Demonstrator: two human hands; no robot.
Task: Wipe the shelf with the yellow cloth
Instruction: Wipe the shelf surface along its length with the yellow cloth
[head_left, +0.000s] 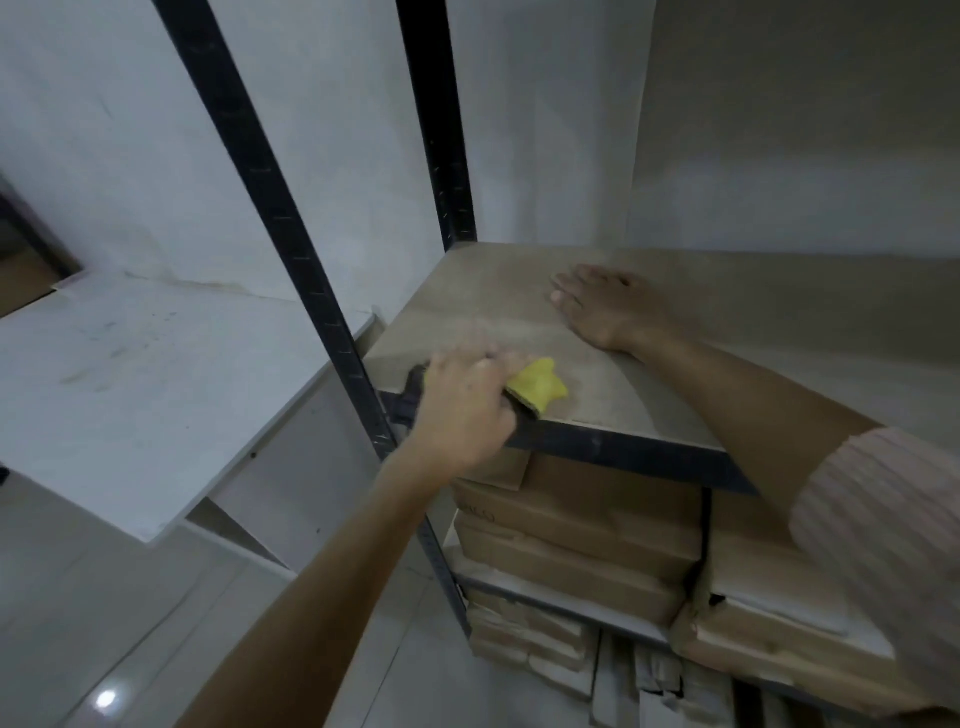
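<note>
Right now the left hand grips a crumpled yellow cloth at the front left corner of the tan wooden shelf board, fingers curled over the cloth, which pokes out on the hand's right side. Cloth sits on the board just by the black metal front rail, touching the surface. Hand looks motion-blurred at the fingertips.

Right hand lies flat on the same board further back, palm down, fingers straight and spread, holding nothing. Right forearm crosses the front rail; a pink ribbed sleeve covers the upper part of the arm.

Two black perforated metal uprights rise from the shelf's left side against a pale wall. Under the board, stacked brown cardboard boxes fill the lower tier, more boxes below that. To the left, apart from the rack, stands a white tabletop with scuff marks. Pale tiled floor below, with a light glare spot.
</note>
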